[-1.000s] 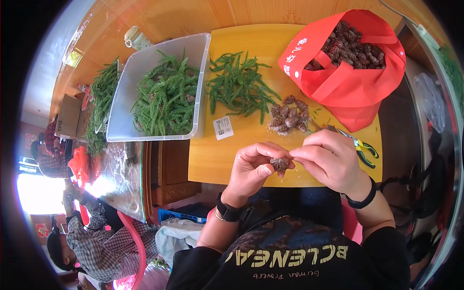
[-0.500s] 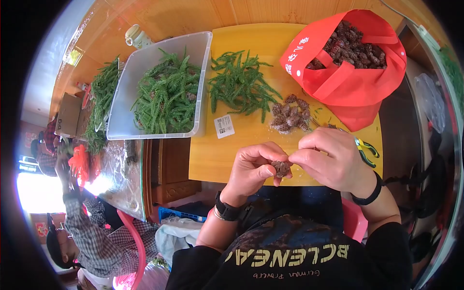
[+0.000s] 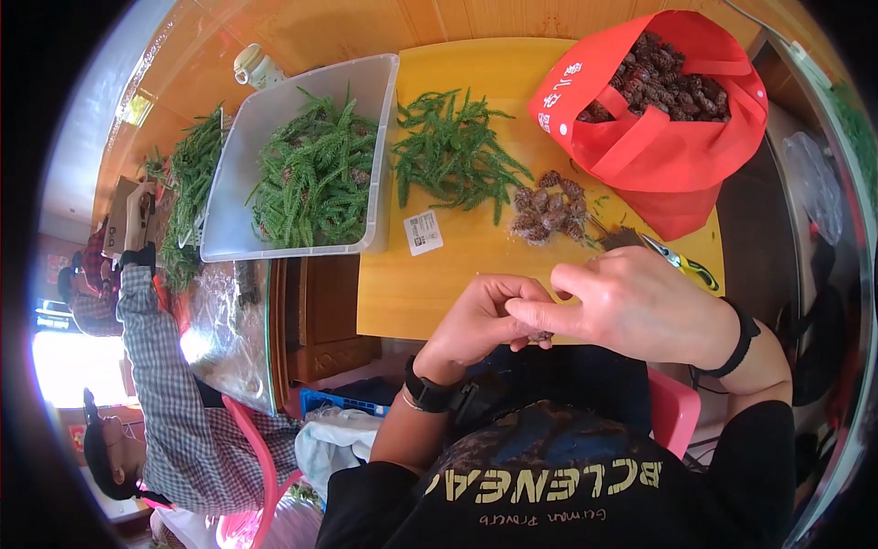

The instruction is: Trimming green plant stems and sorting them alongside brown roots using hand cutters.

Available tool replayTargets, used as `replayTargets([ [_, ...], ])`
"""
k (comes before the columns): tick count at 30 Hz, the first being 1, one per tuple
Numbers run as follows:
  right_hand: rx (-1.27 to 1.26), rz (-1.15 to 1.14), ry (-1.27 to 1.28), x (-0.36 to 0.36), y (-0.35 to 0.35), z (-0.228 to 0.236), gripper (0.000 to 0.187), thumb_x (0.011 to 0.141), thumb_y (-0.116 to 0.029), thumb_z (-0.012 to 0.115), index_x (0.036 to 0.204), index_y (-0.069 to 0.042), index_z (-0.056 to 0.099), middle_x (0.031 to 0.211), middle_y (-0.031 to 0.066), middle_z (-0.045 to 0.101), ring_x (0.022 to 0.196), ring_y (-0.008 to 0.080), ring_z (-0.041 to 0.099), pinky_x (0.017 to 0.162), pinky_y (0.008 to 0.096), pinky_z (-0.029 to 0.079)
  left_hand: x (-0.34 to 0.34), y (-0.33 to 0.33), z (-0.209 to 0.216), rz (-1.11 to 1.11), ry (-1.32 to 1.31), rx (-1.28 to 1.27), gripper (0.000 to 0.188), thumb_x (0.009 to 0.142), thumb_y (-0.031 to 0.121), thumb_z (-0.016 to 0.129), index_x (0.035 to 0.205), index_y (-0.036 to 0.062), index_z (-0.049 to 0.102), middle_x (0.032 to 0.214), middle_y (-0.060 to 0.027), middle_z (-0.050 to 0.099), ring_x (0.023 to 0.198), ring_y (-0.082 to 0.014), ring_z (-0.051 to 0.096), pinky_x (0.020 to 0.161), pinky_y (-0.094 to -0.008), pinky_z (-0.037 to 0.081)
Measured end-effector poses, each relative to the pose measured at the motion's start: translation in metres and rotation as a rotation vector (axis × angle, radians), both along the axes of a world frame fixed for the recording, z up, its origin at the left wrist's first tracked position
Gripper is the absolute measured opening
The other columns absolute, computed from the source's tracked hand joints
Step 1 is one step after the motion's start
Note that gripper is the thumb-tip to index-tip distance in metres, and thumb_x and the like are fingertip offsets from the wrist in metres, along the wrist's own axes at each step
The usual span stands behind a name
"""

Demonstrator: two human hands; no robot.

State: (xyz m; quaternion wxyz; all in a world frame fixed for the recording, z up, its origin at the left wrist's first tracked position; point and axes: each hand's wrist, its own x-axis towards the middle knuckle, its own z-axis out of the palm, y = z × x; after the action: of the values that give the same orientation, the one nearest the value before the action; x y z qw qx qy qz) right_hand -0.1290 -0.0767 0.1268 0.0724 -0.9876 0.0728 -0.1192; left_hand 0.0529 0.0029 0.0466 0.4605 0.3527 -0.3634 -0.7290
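Note:
Just above the table's near edge, my left hand [image 3: 485, 316] is closed around a small brown pine cone [image 3: 541, 337], most of which the fingers hide. My right hand [image 3: 615, 297] reaches across it with bent fingers against the left fingertips; whatever is pinched there is hidden. Beyond the hands lies a small heap of pine cones [image 3: 551, 212]. Green artificial fir sprigs [image 3: 457, 160] are spread to the left of that heap. Yellow-and-black handled pliers [image 3: 688, 265] rest beside my right hand, near dark thin strands [image 3: 617, 236].
A red fabric bag [image 3: 677, 169] full of pine cones stands at the table's far right. At the left is a clear plastic bin [image 3: 370, 240] of fir sprigs. A white label [image 3: 423, 232] lies on the yellow tabletop [image 3: 402, 297]. Another person in a checked sleeve [image 3: 165, 339] works at far left.
My right hand has moved over the left one and now covers most of the pine cone. At the far left, the other person's arm has reached farther up toward a box.

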Motion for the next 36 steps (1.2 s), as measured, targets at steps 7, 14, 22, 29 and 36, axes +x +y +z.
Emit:
replayTargets([
  [7,-0.130,-0.092,-0.018,-0.002,0.002,0.000,0.026,0.070,-0.016,0.064,0.096,-0.016,0.063,0.066,-0.0003,0.044,0.054,0.0132,0.053,0.049,0.0281,0.041,-0.001,0.003,-0.002,0.042,0.005,-0.112,0.015,0.084,0.011,0.065,0.092,-0.0003,0.062,0.076,-0.0028,0.063,0.068,-0.0066,0.060,0.051,-0.0163,0.041],
  [14,-0.133,-0.085,-0.077,-0.002,0.000,0.003,0.021,0.067,-0.016,0.064,0.087,-0.012,0.062,0.063,-0.0011,0.045,0.056,0.0138,0.053,0.051,0.0273,0.040,-0.009,0.008,0.005,0.165,-0.058,-0.148,0.014,0.083,0.003,0.064,0.096,-0.0020,0.061,0.085,-0.0035,0.063,0.076,-0.0084,0.061,0.061,-0.0189,0.049],
  [22,-0.240,-0.125,-0.065,-0.003,-0.002,0.002,0.017,0.064,-0.016,0.063,0.080,-0.011,0.062,0.064,-0.0007,0.045,0.058,0.0141,0.052,0.052,0.0270,0.040,-0.021,0.008,0.003,0.333,-0.019,-0.127,0.016,0.084,0.002,0.063,0.099,-0.0030,0.059,0.088,-0.0067,0.065,0.077,-0.0108,0.063,0.065,-0.0201,0.051],
  [29,-0.274,-0.150,-0.039,-0.004,-0.008,0.008,0.018,0.063,-0.014,0.062,0.080,-0.010,0.062,0.070,0.0002,0.050,0.065,0.0155,0.055,0.056,0.0271,0.043,-0.018,0.009,0.001,0.253,-0.129,-0.121,0.014,0.085,0.006,0.063,0.097,-0.0015,0.060,0.090,-0.0066,0.067,0.073,-0.0092,0.063,0.054,-0.0173,0.046],
  [36,-0.242,-0.219,-0.121,-0.009,-0.016,0.023,0.026,0.064,-0.010,0.065,0.090,-0.009,0.064,0.075,0.0027,0.056,0.068,0.0181,0.058,0.057,0.0300,0.046,-0.019,0.011,-0.004,0.336,0.027,-0.099,0.007,0.086,0.003,0.058,0.092,-0.0001,0.056,0.087,-0.0174,0.064,0.062,-0.0136,0.061,0.049,-0.0185,0.046],
])
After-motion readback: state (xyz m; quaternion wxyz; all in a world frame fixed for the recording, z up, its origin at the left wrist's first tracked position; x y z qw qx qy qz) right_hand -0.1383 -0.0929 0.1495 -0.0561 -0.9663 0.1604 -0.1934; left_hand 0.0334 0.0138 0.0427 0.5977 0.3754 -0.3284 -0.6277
